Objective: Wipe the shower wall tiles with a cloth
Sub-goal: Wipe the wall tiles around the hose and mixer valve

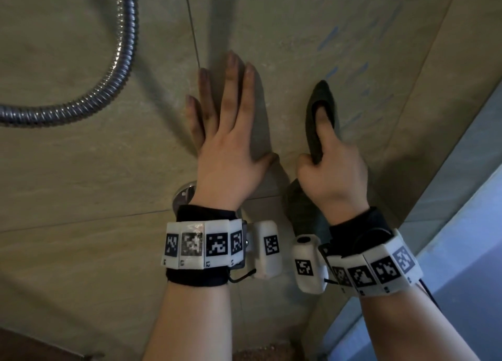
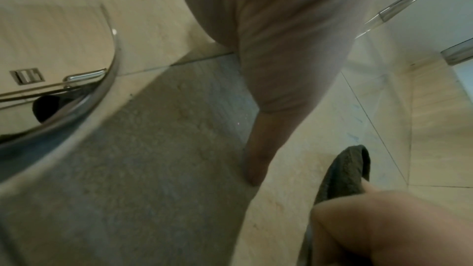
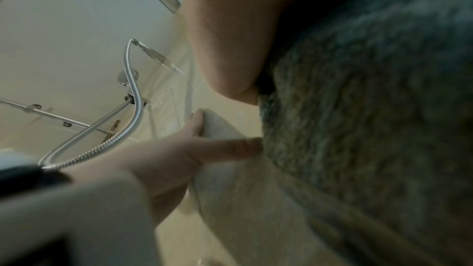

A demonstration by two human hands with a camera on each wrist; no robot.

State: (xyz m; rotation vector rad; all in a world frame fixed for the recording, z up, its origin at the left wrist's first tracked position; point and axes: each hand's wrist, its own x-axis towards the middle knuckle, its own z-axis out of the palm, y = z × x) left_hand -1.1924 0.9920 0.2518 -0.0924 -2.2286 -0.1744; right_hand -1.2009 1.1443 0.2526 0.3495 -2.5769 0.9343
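Where hose (image 1: 119,62) hangs, tiles (image 1: 81,170) seemingly bare.

A beige tiled shower wall (image 1: 81,170) fills the view, crossed by thin dark grout lines. Pale blue streaks mark the tile at upper right. A left hand (image 1: 228,143) lies flat on the wall, fingers straight and spread. Just beside it, a right hand (image 1: 334,170) presses a dark grey-green cloth (image 1: 315,132) against the tile, forefinger extended along the cloth. A ribbed metal shower hose (image 1: 119,62) curves across the wall at upper left.
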